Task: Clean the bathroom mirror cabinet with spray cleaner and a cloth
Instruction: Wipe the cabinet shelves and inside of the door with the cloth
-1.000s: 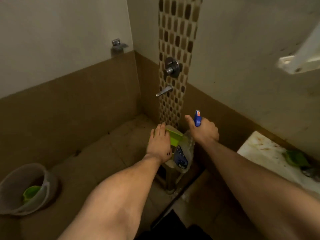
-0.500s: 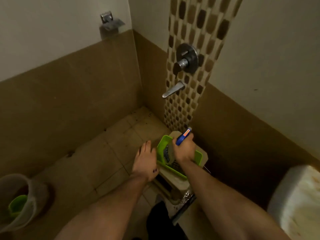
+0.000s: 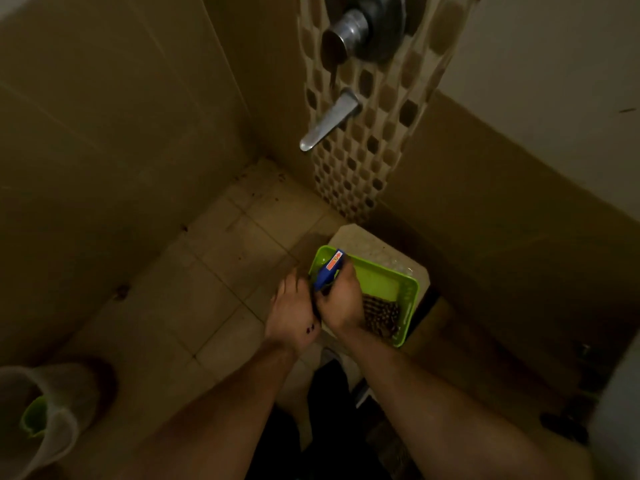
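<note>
Spray bottle sits in curled grip of right hand over green tray, left hand flat alongside.

Tray, lower centre: green plastic, smooth, glossy. Sprayer: blue plastic, smooth. Cloth in tray: patterned fabric, dull. Lever and knob, top centre: bright metal, reflective. Floor: matt tile, stained. Bucket, lower left: translucent plastic.

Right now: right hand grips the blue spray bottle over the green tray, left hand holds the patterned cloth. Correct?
No. In the head view the left hand is open at the left rim of the green tray and holds nothing; the patterned cloth lies in the tray. The rest stands: the right hand grips the blue spray bottle over the tray.
</note>
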